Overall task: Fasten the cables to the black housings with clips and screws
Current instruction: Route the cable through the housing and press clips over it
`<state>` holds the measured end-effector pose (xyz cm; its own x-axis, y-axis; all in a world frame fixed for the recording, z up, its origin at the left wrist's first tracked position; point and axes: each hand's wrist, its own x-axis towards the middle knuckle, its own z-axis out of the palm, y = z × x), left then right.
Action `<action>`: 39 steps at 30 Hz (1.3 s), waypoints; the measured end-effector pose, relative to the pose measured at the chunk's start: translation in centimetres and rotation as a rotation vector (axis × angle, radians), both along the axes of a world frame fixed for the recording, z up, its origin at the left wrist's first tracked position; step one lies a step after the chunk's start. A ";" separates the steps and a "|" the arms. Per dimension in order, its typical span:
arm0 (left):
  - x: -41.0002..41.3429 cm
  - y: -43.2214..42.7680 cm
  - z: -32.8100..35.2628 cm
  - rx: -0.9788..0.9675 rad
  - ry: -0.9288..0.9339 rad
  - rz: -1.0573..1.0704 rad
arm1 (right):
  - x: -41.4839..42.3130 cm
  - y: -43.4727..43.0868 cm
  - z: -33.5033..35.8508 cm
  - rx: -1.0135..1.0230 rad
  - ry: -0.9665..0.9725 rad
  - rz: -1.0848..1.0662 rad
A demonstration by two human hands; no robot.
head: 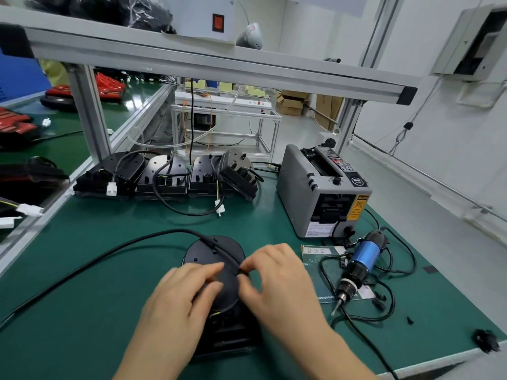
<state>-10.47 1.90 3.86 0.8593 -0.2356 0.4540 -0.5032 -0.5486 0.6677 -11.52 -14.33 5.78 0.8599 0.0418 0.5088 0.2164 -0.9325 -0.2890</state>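
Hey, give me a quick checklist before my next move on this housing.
1. Housing steadied: ok, left hand rests on it.
2. Cable routed across the housing top: ok.
3. Cable held in place: ok, right hand pinches it at the housing's edge.
4. Clip seated over the cable: cannot tell, the fingers hide that spot.
5. Screw ready: cannot tell, none visible.
6. Screwdriver free: ok, lying on the mat at the right.
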 end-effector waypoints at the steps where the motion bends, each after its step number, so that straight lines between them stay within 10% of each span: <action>1: 0.2 -0.3 0.2 -0.026 0.008 0.005 | 0.0 0.6 0.1 0.012 -0.014 0.013; 10: 0.8 -0.5 1.3 -0.120 -0.060 0.034 | -0.4 1.8 0.6 0.029 -0.045 -0.018; 21: 1.4 0.0 1.5 -0.233 0.310 -0.099 | -0.6 1.3 0.7 0.303 0.187 0.062; 29: 1.1 0.5 2.0 -0.251 0.017 -0.220 | -0.9 0.6 1.8 0.854 0.420 0.153; 39: 0.7 0.7 1.4 -0.237 -0.082 -0.277 | -1.1 0.5 2.2 1.018 0.587 0.188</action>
<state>-9.77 2.56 5.22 0.7363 -0.3345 0.5883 -0.6679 -0.2194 0.7112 -12.66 -13.81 7.96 0.9961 -0.0031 -0.0880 -0.0871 -0.1844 -0.9790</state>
